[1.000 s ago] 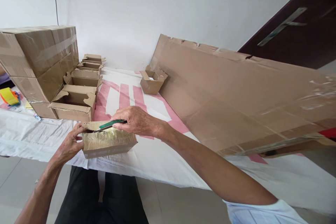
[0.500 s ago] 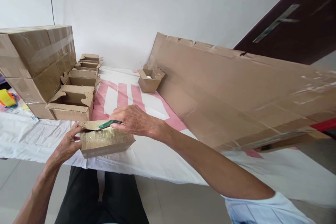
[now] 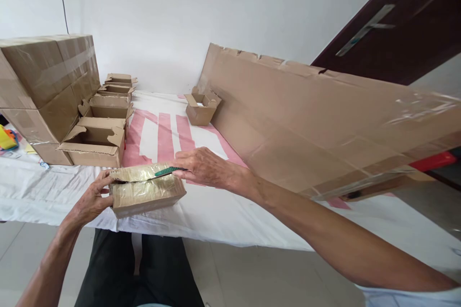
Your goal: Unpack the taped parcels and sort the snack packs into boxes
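Observation:
A small taped cardboard box (image 3: 146, 194) lies near the table's front edge. My left hand (image 3: 92, 197) grips its left end, fingers curled round the corner. My right hand (image 3: 201, 167) is closed on a green-handled utility knife (image 3: 166, 171), whose blade rests along the box's top seam near the right end. The top flap on the far side stands slightly raised.
A row of several open small boxes (image 3: 94, 140) stands at the left beside a stack of large taped cartons (image 3: 43, 81). Another open small box (image 3: 200, 107) sits farther back. A long flat cardboard sheet (image 3: 324, 120) leans across the right. The table carries a white and pink cloth (image 3: 163, 134).
My right hand has drawn the knife to the right along the box's top seam. The left hand has stayed on the box's left end.

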